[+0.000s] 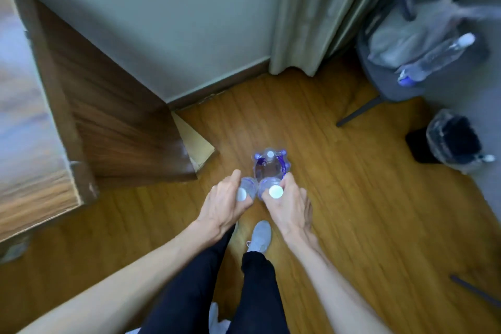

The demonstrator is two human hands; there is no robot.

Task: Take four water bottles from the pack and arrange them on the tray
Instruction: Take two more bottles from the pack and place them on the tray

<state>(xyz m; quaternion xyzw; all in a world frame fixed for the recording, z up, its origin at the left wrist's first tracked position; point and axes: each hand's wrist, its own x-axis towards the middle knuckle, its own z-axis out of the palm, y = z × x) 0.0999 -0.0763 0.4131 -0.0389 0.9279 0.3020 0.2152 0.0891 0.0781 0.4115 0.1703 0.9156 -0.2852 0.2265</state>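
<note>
We see the left hand [223,205] closed around one water bottle [246,190] and the right hand [288,206] closed around a second water bottle [272,189], both held upright by the neck. Just behind them, the plastic-wrapped pack [269,162] stands on the wooden floor [379,198], with one white cap showing. We cannot see the tray.

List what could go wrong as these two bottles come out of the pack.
1. Each hand, left hand and right hand, seems to hold its bottle only near the cap; a bottle could slip.
2. The pack on the floor may lift or tip with them.
3. No tray is in view, so there's a carry ahead.
</note>
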